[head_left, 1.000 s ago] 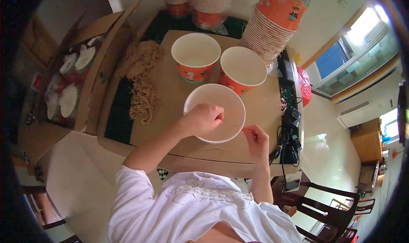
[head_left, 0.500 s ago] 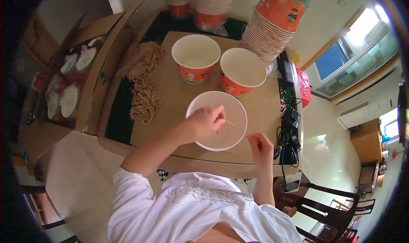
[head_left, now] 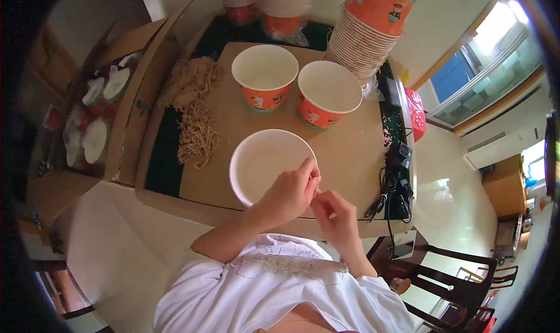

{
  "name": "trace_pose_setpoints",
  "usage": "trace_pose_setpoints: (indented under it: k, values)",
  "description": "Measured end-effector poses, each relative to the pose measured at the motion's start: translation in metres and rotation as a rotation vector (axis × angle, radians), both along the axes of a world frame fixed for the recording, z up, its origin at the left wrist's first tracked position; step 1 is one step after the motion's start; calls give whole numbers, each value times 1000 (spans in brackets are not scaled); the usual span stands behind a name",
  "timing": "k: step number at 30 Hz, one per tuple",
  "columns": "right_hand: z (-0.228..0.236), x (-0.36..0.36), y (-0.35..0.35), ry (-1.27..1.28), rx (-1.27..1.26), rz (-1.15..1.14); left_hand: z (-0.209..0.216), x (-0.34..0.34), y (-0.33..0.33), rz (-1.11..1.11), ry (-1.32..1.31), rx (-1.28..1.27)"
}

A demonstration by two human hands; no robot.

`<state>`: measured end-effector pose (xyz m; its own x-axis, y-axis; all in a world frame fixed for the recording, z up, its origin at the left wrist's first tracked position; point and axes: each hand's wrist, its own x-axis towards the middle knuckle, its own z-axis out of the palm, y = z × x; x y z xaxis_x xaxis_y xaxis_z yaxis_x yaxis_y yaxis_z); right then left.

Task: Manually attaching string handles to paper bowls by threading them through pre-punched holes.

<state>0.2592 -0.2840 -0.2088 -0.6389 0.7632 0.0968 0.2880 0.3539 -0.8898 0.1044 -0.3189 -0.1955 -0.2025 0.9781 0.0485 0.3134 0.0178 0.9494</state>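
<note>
A white-lined paper bucket (head_left: pixel 256 164) stands at the near middle of the table, its mouth facing up. My left hand (head_left: pixel 290 192) is closed over the bucket's right rim, its fingertips pinched. My right hand (head_left: pixel 338 216) is closed too, just outside that rim, with its fingertips meeting those of the left. Between them, the thin pale cord is almost wholly hidden by the fingers. Two orange paper buckets, one at the left (head_left: pixel 265 79) and one at the right (head_left: pixel 329 93), stand upright behind. To the left lies a tangled heap of tan cord (head_left: pixel 198 128).
A tall stack of nested buckets (head_left: pixel 361 44) rises at the back right, with more stacks (head_left: pixel 283 6) at the back. An open carton (head_left: pixel 131 111) stands left of the table. Black cables and adapters (head_left: pixel 396 187) lie along the right edge; a dark chair (head_left: pixel 449 274) is beyond.
The near bucket has shifted left. My left hand has moved down and right, my right hand left and down, so their fingertips now meet. The strand seen across the bucket is now mostly hidden.
</note>
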Motion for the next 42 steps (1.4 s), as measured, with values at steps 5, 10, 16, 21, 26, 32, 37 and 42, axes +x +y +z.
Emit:
trace_pose_setpoints:
  k: [5, 10, 16, 21, 26, 32, 37, 42]
  values:
    - [0, -9, -22, -80, 227, 361, -5, -8, 20, -156, -357, -171]
    - [11, 0, 8, 105, 164, 401, -28, -25, 19, -153, 31, 40]
    - [15, -28, 64, -5, 387, 143, -22, -18, 18, 27, 261, 100]
    - [10, -33, 69, -36, 347, 139, -21, -21, 15, 56, 341, 49]
    - [12, -33, 73, -205, 462, 191, -22, -25, 17, 52, 342, 66]
    - [11, -38, 75, -48, 49, 104, -18, -36, 20, -40, 130, 191]
    - [-7, -38, 82, 56, -135, 20, -24, -43, 17, -140, 313, 344]
    - [-8, -37, 85, 45, -122, 55, -16, -40, 15, -150, 791, 391]
